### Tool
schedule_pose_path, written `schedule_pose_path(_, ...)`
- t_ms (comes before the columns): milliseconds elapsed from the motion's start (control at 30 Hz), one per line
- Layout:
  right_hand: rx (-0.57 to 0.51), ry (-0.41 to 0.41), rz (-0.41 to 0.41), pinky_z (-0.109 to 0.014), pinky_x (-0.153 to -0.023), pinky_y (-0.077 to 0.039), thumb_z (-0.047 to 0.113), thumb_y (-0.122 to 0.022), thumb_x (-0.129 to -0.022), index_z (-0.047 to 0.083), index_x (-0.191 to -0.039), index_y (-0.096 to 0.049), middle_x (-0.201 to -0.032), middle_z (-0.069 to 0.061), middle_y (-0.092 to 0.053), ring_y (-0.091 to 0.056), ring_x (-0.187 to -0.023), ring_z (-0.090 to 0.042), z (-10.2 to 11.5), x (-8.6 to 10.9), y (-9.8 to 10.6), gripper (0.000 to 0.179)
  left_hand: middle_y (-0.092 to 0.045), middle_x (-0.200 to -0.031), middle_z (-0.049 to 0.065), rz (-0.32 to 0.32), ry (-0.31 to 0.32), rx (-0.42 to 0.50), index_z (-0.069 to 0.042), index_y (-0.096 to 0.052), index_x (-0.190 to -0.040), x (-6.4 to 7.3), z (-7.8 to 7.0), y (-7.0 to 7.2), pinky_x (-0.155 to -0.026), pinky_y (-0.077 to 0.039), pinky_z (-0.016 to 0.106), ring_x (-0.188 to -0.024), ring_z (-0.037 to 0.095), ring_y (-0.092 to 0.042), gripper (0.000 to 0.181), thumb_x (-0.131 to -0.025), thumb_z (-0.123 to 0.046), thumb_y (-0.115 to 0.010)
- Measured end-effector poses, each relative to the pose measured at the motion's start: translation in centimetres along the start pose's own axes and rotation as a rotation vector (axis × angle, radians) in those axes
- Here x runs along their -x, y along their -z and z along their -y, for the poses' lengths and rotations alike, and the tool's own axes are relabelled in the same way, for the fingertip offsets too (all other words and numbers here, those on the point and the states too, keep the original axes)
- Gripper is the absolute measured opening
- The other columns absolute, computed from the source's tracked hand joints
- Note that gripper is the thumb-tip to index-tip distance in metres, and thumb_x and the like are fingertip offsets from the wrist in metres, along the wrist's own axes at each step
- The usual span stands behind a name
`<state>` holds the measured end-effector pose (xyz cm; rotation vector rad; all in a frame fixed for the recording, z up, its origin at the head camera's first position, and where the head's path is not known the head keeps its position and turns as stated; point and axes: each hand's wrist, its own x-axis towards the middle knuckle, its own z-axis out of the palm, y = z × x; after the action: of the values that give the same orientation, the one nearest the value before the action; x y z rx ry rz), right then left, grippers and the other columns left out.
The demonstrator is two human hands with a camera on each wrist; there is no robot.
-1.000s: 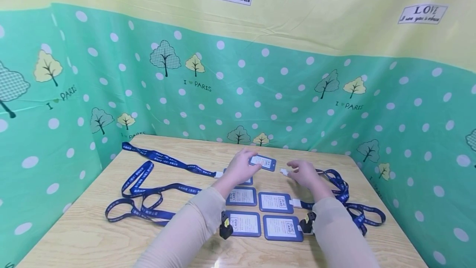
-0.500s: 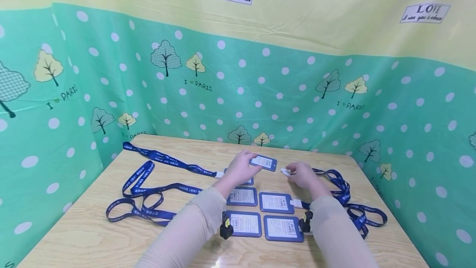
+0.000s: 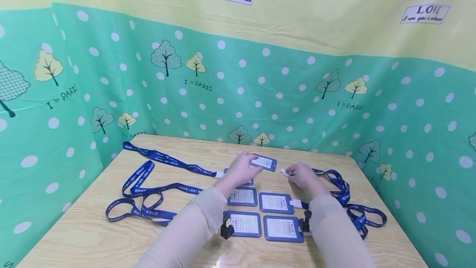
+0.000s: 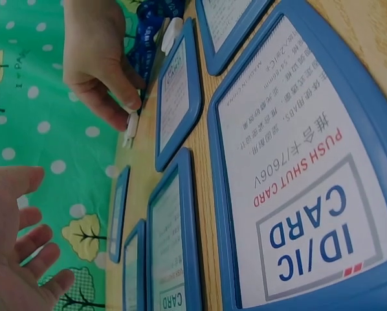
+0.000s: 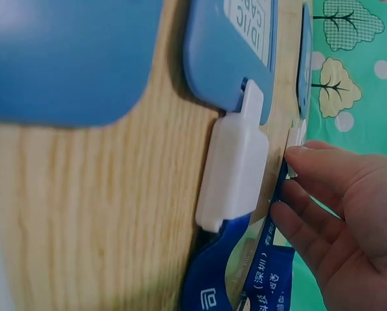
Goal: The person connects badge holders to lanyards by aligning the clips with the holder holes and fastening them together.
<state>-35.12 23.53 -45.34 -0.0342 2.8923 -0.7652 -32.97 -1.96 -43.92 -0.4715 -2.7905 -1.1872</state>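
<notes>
Above the far blue badge holder (image 3: 264, 162), my left hand (image 3: 241, 168) hovers with loosely bent fingers. The left wrist view shows this hand (image 4: 19, 240) with fingers spread and nothing in them, apart from the holder (image 4: 119, 214). To its right, my right hand (image 3: 303, 175) pinches the white plastic clip (image 3: 285, 172) of a blue lanyard (image 3: 340, 185) between thumb and fingers. In the right wrist view the clip (image 5: 296, 139) lies at the fingertips, with a small gap between it and the far holder (image 5: 304, 65).
Nearer me, two badge holders on the right (image 3: 275, 202) have white clips at their right ends. A column of holders (image 3: 243, 223) lies on the left, partly under my left arm. Blue lanyards (image 3: 167, 160) sprawl leftwards over the wooden table (image 3: 93, 235). Printed cloth (image 3: 279, 94) hangs behind.
My right hand's fingers have drawn together on the clip, and the hand has shifted slightly. The left hand and the far badge holder have hardly moved.
</notes>
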Motion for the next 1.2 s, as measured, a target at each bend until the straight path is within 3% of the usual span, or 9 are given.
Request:
schedule_pose_path(633,0.064,-0.001,-0.009,-0.061,-0.103,-0.045,0.01,-0.072,-0.094,0.012,-0.117,-0.077,-0.128,-0.018,-0.065,-0.057,-0.123,-0.041,-1.7,0.7,1.0,0.023,-0.057,-0.142,0.011,0.096,-0.135,-0.022,-0.006,-0.063,-0.137,0.4,-1.5,-0.6,-0.112,-0.043,0.041,-0.133,0.029,-0.052,0.05,-0.096,-0.033,-0.07)
schedule_pose_path(900,0.046,-0.041,0.018,-0.058,-0.093,-0.052,0.014,-0.075,-0.093,0.016,-0.105,-0.08,-0.117,-0.012,-0.069,-0.062,-0.104,-0.031,-2.3,1.4,1.4,0.014,-0.056,-0.143,0.007,0.14,-0.126,-0.012,-0.01,-0.062,-0.139,0.9,-2.1,-0.8,-0.111,-0.044,0.04,-0.132,0.025,-0.053,0.051,-0.097,-0.038,-0.069)
schedule_pose_path(1200,0.093,0.0,0.021,-0.056,-0.093,-0.053,0.014,-0.08,-0.089,0.019,-0.097,-0.082,-0.116,-0.011,-0.071,-0.063,-0.106,-0.03,-2.3,1.8,1.5,0.01,-0.051,-0.15,0.01,0.163,-0.129,-0.018,-0.016,-0.063,-0.139,1.6,-2.7,-1.0,-0.113,-0.041,0.046,-0.137,0.027,-0.049,0.048,-0.097,-0.04,-0.069)
